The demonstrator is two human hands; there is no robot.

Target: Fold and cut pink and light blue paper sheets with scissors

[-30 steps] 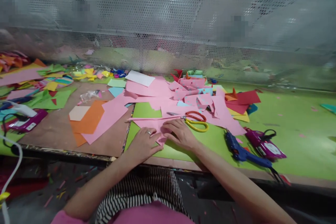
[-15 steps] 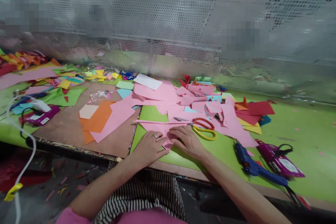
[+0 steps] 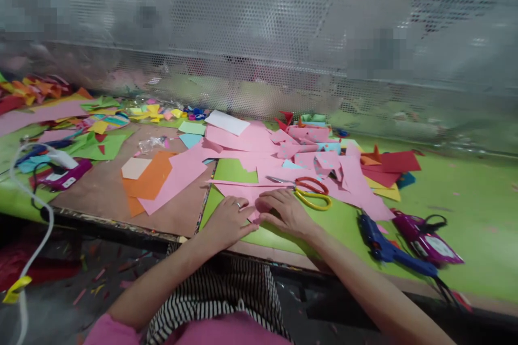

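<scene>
A pink paper sheet [image 3: 237, 191] with a narrow, strip-like far edge lies on the green mat in front of me, its near part between my hands. My left hand [image 3: 229, 220] has its fingers bent on the sheet's left side, a ring on one finger. From the right, my right hand [image 3: 288, 214] curls its fingers on the same sheet, thumb towards me. Both hands pinch or press the paper, and the fingers hide its near corner. Just beyond my right hand, scissors [image 3: 298, 188] with one red and one yellow handle lie with the blades pointing left.
Pink paper pieces [image 3: 246, 140] heap behind the sheet. Orange paper [image 3: 151, 180] lies on the brown board to the left. At right are a blue glue gun [image 3: 386, 250] and a purple device [image 3: 427, 237]. A perforated metal panel [image 3: 243, 27] stands along the back.
My right fingers have drawn in slightly, and less of the sheet's near corner shows between my hands. The view has shifted a little; the scissors and other papers stay in place.
</scene>
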